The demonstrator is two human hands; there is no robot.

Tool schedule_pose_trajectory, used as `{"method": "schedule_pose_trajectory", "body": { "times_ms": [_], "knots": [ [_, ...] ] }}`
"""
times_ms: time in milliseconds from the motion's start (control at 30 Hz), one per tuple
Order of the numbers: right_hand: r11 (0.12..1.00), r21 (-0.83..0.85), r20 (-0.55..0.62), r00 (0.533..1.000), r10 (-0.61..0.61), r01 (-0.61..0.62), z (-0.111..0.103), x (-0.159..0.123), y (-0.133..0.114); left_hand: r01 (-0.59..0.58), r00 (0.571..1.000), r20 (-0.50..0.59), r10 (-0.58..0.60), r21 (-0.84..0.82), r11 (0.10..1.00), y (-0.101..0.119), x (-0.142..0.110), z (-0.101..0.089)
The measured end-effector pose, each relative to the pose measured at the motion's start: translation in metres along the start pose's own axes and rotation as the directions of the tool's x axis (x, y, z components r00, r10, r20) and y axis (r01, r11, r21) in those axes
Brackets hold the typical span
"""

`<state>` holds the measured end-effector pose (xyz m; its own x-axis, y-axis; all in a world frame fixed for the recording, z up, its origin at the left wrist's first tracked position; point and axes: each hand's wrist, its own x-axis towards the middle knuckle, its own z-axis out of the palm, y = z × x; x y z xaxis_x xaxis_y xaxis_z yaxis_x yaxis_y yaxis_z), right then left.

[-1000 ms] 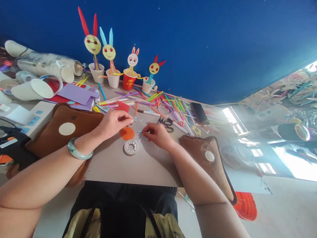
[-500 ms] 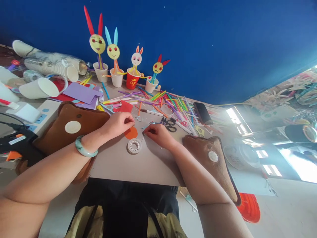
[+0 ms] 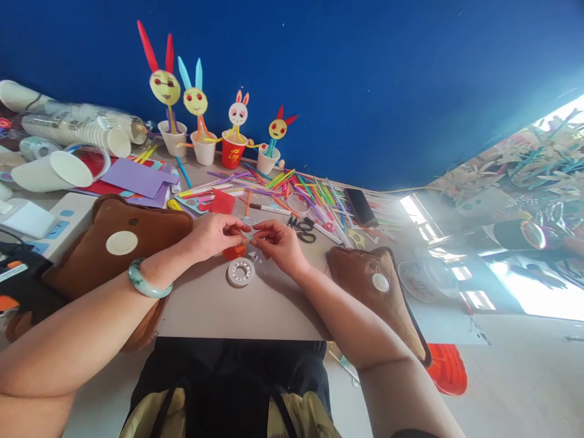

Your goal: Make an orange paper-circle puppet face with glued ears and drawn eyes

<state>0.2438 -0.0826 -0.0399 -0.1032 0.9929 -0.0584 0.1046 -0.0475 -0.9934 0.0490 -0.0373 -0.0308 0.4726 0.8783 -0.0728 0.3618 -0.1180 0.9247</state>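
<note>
My left hand (image 3: pixel 219 236), a jade-coloured bangle (image 3: pixel 148 280) on its wrist, pinches with its fingertips above the table. Facing it, my right hand (image 3: pixel 281 244) pinches too, and the fingertips nearly meet. Something small and pale shows between them, too small to name. Just below the left fingers lies an orange paper disc (image 3: pixel 236 251), partly hidden. A white roll of tape (image 3: pixel 241 272) lies flat on the table (image 3: pixel 237 313) nearer to me. Black-handled scissors (image 3: pixel 305 231) rest beyond my right hand.
Several paper cups with bunny-faced figures (image 3: pixel 195 102) line the blue wall. Coloured sticks (image 3: pixel 292 185) are strewn before them. Brown cushions flank me, one left (image 3: pixel 150 222), one right (image 3: pixel 353 267). A phone (image 3: pixel 361 207) lies at the back right, a glue gun (image 3: pixel 27 274) far left.
My hands were apart and now meet at the fingertips, the right having moved left toward the left hand. The whole view has shifted slightly.
</note>
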Motion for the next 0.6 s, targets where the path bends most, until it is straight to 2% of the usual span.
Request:
{"method": "schedule_pose_trajectory", "body": {
  "times_ms": [300, 467, 600],
  "knots": [
    [1.000, -0.008, -0.067, 0.998, -0.014, 0.014, 0.0061, -0.0005, 0.0008, -0.033, 0.999, -0.020, 0.036, 0.115, 0.993, 0.0013, -0.0011, 0.0031],
    [1.000, -0.004, -0.061, 0.998, -0.030, 0.030, 0.0069, -0.0012, 0.0031, -0.066, 0.996, -0.045, 0.077, 0.211, 0.975, 0.0022, -0.0015, 0.0021],
    [0.996, -0.062, -0.044, 0.996, -0.074, 0.071, 0.0055, -0.0023, 0.0030, -0.094, 0.995, -0.019, 0.101, 0.210, 0.973, 0.0024, -0.0008, 0.0014]
  ]
}}
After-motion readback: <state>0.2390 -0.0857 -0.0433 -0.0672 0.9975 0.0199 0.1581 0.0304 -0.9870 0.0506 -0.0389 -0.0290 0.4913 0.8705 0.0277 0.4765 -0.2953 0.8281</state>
